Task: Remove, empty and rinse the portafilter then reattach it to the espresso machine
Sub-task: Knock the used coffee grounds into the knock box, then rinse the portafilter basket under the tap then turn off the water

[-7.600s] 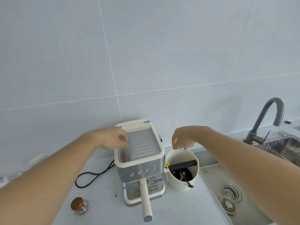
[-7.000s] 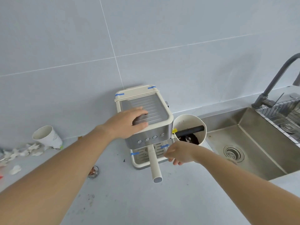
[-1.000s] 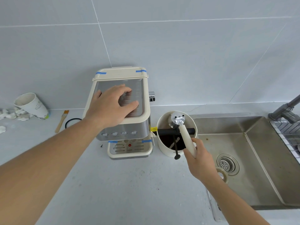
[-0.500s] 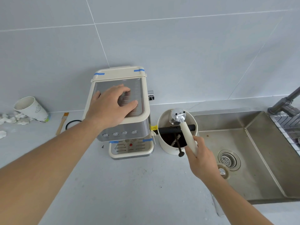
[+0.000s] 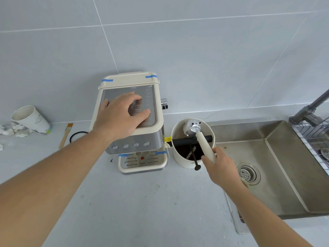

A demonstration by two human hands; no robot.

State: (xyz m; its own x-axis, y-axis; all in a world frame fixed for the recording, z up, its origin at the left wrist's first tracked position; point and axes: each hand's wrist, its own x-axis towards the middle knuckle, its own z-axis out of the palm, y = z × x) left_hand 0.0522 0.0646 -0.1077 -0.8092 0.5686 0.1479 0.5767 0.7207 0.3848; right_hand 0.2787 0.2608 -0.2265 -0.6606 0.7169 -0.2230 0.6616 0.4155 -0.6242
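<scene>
Right hand (image 5: 219,169) grips the cream handle of the portafilter (image 5: 199,138), centre-right of frame. Its long axis runs diagonally, metal head pointing to the upper left over the knock box (image 5: 179,157). Left hand (image 5: 119,115) lies spread, flat on the espresso machine (image 5: 142,139).

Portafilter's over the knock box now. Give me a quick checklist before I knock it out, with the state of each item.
1. Portafilter off the espresso machine: ok.
2. Right hand closed on the cream handle: ok.
3. Metal head over the knock box, beyond the black bar: ok.
4. Basket facing down: ok, its underside shows on top.
5. Left hand flat on the machine top, steadying it: ok.
6. Puck still inside: cannot tell, basket face hidden.
</scene>
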